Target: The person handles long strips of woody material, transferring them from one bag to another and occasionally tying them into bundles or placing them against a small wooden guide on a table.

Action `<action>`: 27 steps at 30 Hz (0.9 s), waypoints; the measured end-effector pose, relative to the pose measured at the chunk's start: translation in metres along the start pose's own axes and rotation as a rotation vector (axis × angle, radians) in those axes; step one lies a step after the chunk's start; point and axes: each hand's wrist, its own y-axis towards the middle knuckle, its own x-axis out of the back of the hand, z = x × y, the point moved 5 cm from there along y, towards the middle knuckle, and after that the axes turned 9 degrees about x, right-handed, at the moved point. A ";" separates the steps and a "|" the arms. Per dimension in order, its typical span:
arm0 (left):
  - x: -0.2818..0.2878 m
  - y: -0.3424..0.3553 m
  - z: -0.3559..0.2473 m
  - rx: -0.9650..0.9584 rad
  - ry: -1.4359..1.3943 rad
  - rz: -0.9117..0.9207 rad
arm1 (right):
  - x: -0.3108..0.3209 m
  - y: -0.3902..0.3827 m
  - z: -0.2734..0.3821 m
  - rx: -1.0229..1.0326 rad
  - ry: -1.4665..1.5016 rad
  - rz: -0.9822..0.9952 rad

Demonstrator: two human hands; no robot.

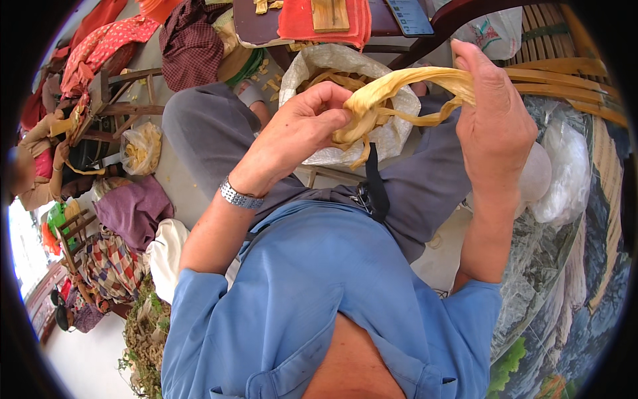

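A limp bundle of yellow-tan, ribbed strips (392, 81) stretches between my two hands. My left hand (302, 126) is closed, pinching the bundle's left end between thumb and fingers; a short tail of it dangles below. At the right end, my right hand (495, 110) is closed round the strips, with its back toward me and part of its fingers hidden. One loop sags under the main band near that hand. Below the bundle, between my knees, stands a white woven sack (296, 83) with its mouth open. More tan strips (342, 78) lie inside it.
Ahead is a dark red table (256, 23) with a red cloth (299, 20), a wooden block (330, 14) and a phone (410, 16). Wooden chairs (133, 110) and another person's arm (50, 143) are at left. Plastic bags (565, 173) and long wooden slats (558, 76) lie at right.
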 end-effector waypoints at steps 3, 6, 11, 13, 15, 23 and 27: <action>0.001 0.007 -0.009 -0.401 0.290 0.005 | -0.003 0.006 0.008 0.029 0.011 0.029; -0.003 0.003 -0.003 -0.176 0.016 0.244 | -0.002 0.008 -0.002 -0.107 -0.009 0.127; -0.003 -0.020 -0.006 0.208 -0.103 0.299 | -0.037 -0.023 -0.041 -0.112 -0.006 0.122; -0.005 -0.020 -0.007 0.098 0.120 0.285 | -0.042 -0.026 -0.040 -0.103 0.013 0.146; -0.003 -0.017 0.002 -0.030 0.405 0.341 | -0.044 -0.025 -0.037 -0.104 0.041 0.148; 0.063 -0.071 -0.024 -0.118 -0.017 0.511 | -0.034 -0.035 -0.084 -0.202 0.049 0.185; 0.108 -0.081 -0.019 -0.109 -0.017 0.337 | 0.000 -0.044 -0.130 -0.529 0.008 0.113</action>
